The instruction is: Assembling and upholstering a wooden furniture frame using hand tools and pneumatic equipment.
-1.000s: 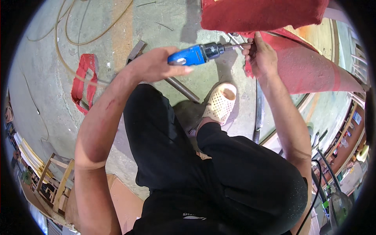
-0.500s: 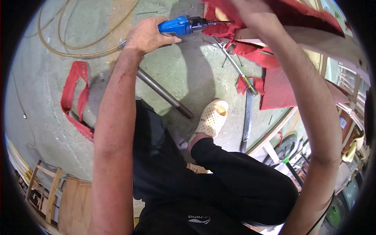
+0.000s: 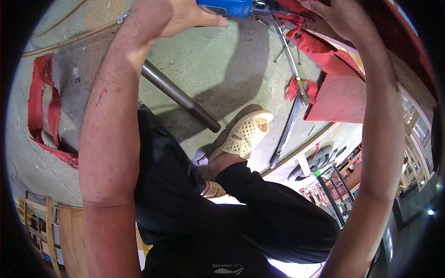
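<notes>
Mottled grey floor [image 3: 199, 62], frayed red cloth [image 3: 320, 48], left hand [image 3: 172, 18] around blue tool [image 3: 229, 7].

Blue-and-black power tool [image 3: 227, 6], far side, partly out of view, bit [image 3: 306, 16] pointing right; red fabric-covered piece [image 3: 408, 46] far right, seemingly curved.

Item: small pale lettering [image 3: 227, 266] with curved pale emblem [image 3: 227, 271], one line, printed on black clothing [image 3: 199, 252]; location: nearer the wearer's body than the cream perforated clog [image 3: 243, 134].
</notes>
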Demonstrator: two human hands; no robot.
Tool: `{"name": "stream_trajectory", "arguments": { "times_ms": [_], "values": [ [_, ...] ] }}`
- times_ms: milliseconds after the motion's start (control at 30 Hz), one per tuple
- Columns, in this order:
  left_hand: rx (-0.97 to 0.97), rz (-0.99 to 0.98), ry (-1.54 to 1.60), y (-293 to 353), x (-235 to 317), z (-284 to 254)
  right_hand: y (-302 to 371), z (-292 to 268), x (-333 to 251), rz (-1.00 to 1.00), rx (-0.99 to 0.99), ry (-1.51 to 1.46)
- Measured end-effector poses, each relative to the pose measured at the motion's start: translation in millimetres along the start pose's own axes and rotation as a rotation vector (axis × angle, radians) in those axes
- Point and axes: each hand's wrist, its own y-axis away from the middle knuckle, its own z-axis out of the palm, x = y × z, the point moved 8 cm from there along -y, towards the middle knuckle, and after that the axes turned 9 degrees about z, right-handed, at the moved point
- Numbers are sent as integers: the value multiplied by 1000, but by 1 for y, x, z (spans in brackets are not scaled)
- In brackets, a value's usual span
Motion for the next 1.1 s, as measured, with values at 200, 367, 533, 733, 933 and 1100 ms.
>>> {"name": "stream_trajectory", "arguments": {
  "times_ms": [200,367,533,733,933,1100],
  "values": [
    [-40,-9,-12,6,1,0,-10,7,-15,2,-86,262],
    [-25,-2,-131,6,7,6,-4,3,-15,85,-50,270],
    [8,-29,-192,6,9,8,7,5,-15,-4,15,226],
    [8,-36,-139,5,8,10,-2,13,1,80,-30,127],
    [-80,-114,-38,0,3,16,-1,11,-7,64,36,228],
    [-1,-37,-65,-1,11,16,19,-3,-21,232,1,-33]
  ]
}}
